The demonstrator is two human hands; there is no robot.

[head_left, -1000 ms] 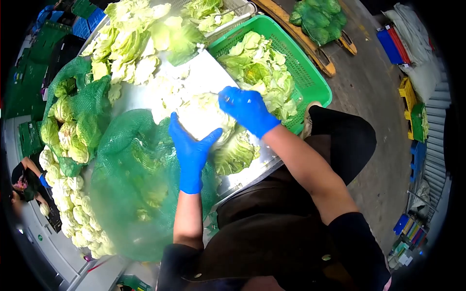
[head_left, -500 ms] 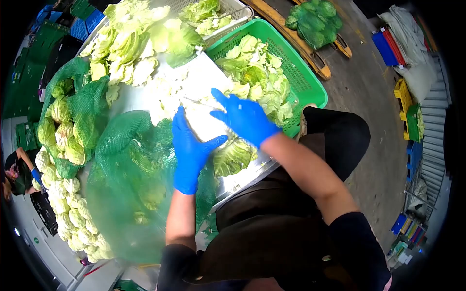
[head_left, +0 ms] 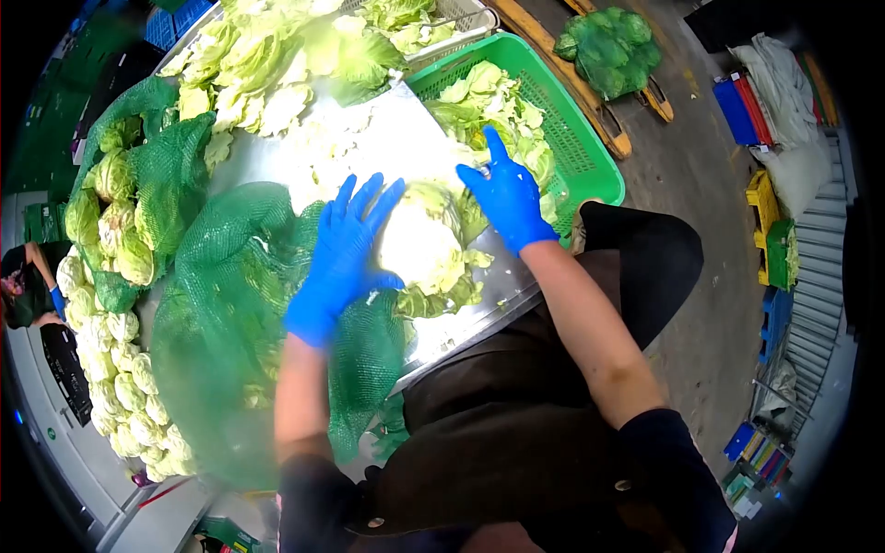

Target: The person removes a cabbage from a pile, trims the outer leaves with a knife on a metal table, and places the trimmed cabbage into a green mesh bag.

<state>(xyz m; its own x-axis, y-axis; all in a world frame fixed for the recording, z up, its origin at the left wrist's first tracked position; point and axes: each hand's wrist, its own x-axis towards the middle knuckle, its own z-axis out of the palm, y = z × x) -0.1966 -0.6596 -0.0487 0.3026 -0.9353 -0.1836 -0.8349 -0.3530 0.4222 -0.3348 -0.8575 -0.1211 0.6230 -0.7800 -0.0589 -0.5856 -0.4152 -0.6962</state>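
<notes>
A trimmed cabbage (head_left: pixel 419 244) with a pale cut face and loose outer leaves sits on the metal table (head_left: pixel 498 276) in front of me. My left hand (head_left: pixel 341 253), in a blue glove, lies along its left side with fingers spread. To the right of the cabbage is my right hand (head_left: pixel 510 201), also gloved in blue, its forefinger stretched out and the other fingers curled. A small knife (head_left: pixel 481 170) seems to be in that hand; only a bit shows between thumb and forefinger, and the blade is hard to make out.
Beyond my right hand stands a green crate (head_left: pixel 590 152) of loose leaves. A leaf heap (head_left: pixel 249 69) lies at the far left. Green netting (head_left: pixel 235 240) covers the near left, beside netted cabbages (head_left: pixel 115 226) and stacked cabbages (head_left: pixel 129 392). Another person (head_left: pixel 32 281) is at far left.
The cabbage now shows whole between my hands, its pale face up. My right hand has drawn away to the right, and the thin blade seen before is mostly out of sight. My left fingers have spread.
</notes>
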